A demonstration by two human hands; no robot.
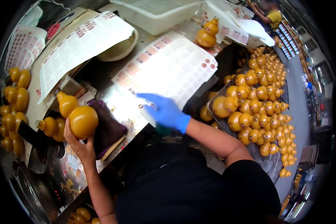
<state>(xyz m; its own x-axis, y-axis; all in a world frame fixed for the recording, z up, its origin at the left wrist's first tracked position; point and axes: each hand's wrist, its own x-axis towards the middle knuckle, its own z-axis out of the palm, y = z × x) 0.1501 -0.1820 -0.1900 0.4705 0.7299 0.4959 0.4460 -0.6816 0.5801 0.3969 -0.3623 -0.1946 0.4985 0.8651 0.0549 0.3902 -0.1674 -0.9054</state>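
My bare left hand [80, 147] is closed around the lower bulb of a glossy yellow-brown gourd-shaped bottle [83, 121], tilted with its neck toward the far left. Beside it another gourd-shaped bottle [50, 126] lies on its side. My right hand, in a blue glove [166, 110], reaches over the near left corner of a stack of white label sheets [168, 71]. Its fingers are stretched out and apart. Small round dark labels [141, 106] show at the fingers; whether they sit on the glove or the sheet I cannot tell.
Many gourd bottles [246, 106] crowd a surface at right, and several [16, 97] stand at far left. A dark cloth [110, 125] lies near my left hand. Behind are a bowl [117, 52], a translucent tub [156, 16] and an upright gourd bottle [207, 35]. Another person [268, 16] is at top right.
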